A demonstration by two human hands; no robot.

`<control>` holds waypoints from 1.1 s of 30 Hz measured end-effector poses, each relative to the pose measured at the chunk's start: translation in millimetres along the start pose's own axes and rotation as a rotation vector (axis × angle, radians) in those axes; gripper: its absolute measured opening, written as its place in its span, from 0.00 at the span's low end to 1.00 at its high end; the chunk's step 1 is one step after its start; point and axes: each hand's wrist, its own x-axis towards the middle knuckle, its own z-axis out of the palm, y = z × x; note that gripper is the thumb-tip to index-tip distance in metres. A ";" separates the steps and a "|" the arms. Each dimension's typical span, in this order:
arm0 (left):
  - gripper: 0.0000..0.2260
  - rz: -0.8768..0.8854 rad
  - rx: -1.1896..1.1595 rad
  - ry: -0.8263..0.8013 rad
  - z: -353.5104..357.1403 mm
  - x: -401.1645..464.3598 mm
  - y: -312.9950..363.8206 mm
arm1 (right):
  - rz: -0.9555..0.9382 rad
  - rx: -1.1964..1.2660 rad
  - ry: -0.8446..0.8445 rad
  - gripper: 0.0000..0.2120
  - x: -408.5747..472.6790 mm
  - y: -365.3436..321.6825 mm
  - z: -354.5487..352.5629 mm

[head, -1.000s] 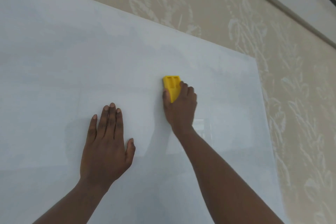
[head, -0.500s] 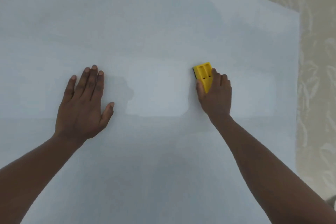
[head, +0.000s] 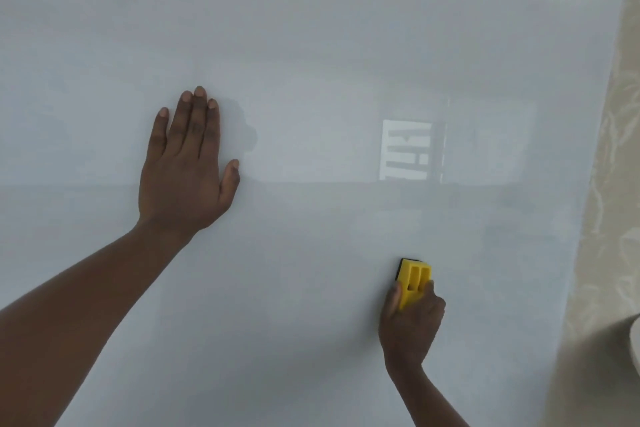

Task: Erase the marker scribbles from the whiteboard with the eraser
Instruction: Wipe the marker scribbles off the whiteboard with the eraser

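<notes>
Head view: whiteboard [head: 311,28] fills nearly the whole frame, pale grey-white, glossy, no clear marker scribbles visible on it, only faint smudgy haze. A bright window-like reflection [head: 407,149] sits right of centre on the board. Left hand [head: 183,166] lies flat on the board, palm down, fingers straight and close together pointing up, thumb spread out to the side; it grips nothing. Bare left forearm runs down to the lower-left corner. Right hand [head: 410,319] is low on the board, right of centre, well apart from the left hand, and closed around the yellow eraser [head: 414,279]. The eraser's lower end is in the grip, thumb on its left side, fingers wrapped over its right side; its upper end sticks out above the fingers, with a dark pad edge against the board. Eraser sits below the reflection. Beige patterned wallpaper [head: 609,184] shows past the board's right edge. A white rounded object [head: 635,340] is cut off at the right edge; cannot tell what it is.
</notes>
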 end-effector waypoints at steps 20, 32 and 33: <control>0.28 0.134 -0.083 -0.165 -55.3 -62.4 -68.1 | -0.800 0.129 0.145 0.27 -7.8 -305.0 -1.4; 0.32 0.116 -0.185 -0.351 -93.8 -50.5 -88.1 | -1.405 0.078 -0.330 0.30 -16.9 -320.1 -23.3; 0.31 0.139 -0.195 -0.382 -94.5 -48.2 -88.3 | -1.422 0.055 -0.372 0.30 -14.9 -320.0 -25.1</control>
